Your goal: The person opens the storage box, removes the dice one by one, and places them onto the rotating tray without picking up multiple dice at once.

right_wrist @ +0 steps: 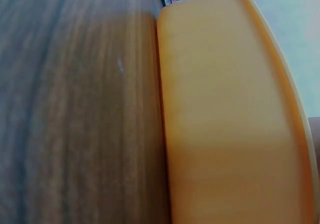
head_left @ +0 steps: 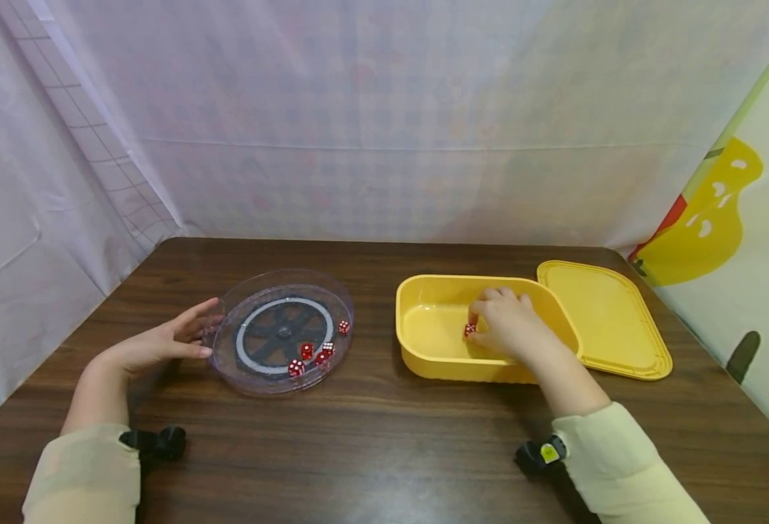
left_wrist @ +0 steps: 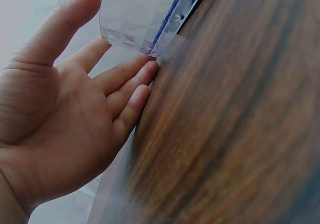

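Observation:
Inside the yellow plastic box (head_left: 423,370), my right hand (head_left: 514,326) pinches a red die (head_left: 470,330) between thumb and fingers, low near the box floor. The right wrist view is mostly filled by the outside wall of the box (right_wrist: 215,98), which hides that hand's grip. At left, a round clear tray (head_left: 227,364) with a grey wheel-like pattern holds several red dice (head_left: 297,367) with white dots, gathered at its right side. My left hand (head_left: 161,343) is beside the tray's left wall, thumb and extended fingers at its edge; the left wrist view shows the palm (left_wrist: 65,103) with nothing in it.
A yellow lid (head_left: 610,320) lies flat behind and right of the box, partly under or against its edge. Everything stands on a dark wood-grain table (head_left: 371,451). White sheeting (head_left: 384,131) hangs behind the table, with a printed curtain at the right.

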Motion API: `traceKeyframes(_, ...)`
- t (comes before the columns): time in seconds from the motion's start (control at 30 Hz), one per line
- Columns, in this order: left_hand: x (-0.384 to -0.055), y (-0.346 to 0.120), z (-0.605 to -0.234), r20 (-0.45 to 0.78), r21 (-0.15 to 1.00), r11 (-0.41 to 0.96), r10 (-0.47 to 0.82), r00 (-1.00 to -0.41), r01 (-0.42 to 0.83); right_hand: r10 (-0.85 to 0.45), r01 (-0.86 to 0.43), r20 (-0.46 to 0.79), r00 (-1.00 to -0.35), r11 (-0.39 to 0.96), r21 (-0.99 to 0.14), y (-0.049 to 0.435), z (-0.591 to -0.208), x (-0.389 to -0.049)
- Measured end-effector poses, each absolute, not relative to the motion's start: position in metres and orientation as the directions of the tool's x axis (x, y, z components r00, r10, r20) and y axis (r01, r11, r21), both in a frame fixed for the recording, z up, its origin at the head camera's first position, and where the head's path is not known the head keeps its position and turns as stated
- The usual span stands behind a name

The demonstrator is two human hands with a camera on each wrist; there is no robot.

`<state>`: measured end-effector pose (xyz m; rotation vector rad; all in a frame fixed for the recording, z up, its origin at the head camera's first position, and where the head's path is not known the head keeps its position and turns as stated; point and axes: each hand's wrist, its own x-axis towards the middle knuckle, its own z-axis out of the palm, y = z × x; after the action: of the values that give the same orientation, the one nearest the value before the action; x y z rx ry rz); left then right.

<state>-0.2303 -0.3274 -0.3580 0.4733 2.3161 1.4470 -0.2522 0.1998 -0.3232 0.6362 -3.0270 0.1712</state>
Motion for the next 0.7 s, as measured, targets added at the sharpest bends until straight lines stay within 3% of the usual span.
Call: traceKeyframes(0.7,-0.229,-0.33,-0.357,-0.114,0.915,0.393,0.479,-0.871,0.096,-0.432,-0.448,0.142,-0.891,0.887,-0.111,0.189,-0.305,-0.244)
